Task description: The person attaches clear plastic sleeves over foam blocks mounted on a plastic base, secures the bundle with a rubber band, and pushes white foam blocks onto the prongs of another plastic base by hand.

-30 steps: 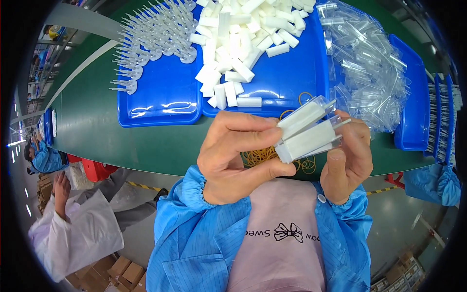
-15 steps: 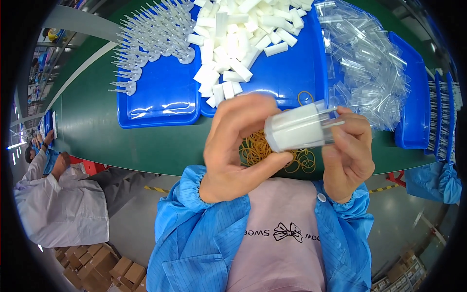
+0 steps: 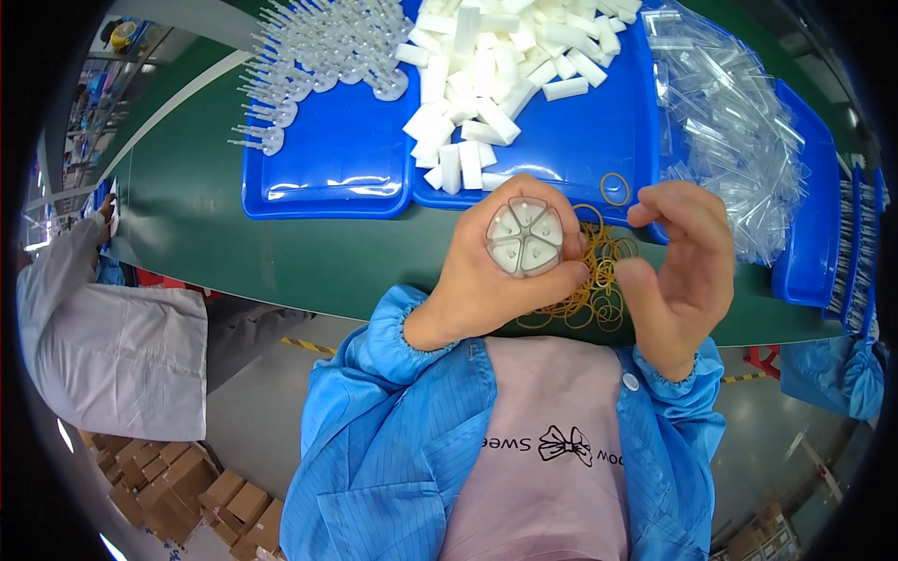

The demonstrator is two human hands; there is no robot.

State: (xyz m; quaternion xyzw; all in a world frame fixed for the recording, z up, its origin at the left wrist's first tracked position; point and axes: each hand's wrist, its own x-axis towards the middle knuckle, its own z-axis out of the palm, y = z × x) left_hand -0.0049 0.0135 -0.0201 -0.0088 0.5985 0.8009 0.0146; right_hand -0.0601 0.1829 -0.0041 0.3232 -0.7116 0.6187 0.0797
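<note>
My left hand is wrapped round a clear plastic cylinder. Its round end faces up and shows white wedge-shaped segments split by clear ribs. To the right, my right hand is apart from the cylinder, fingers curved and spread from the thumb, nothing visible between them. A loose pile of yellow-brown rubber bands lies on the table under and between both hands. One single rubber band sits by the near edge of the middle blue tray.
White foam blocks fill much of the middle tray. Clear pronged parts stand in the left blue tray. Clear plastic pieces heap up at right, beside another blue tray. A co-worker is at the left.
The cylinder has turned from lying sideways to showing its round end. My right hand has let go of its far end and moved slightly away. The view has shifted a little.
</note>
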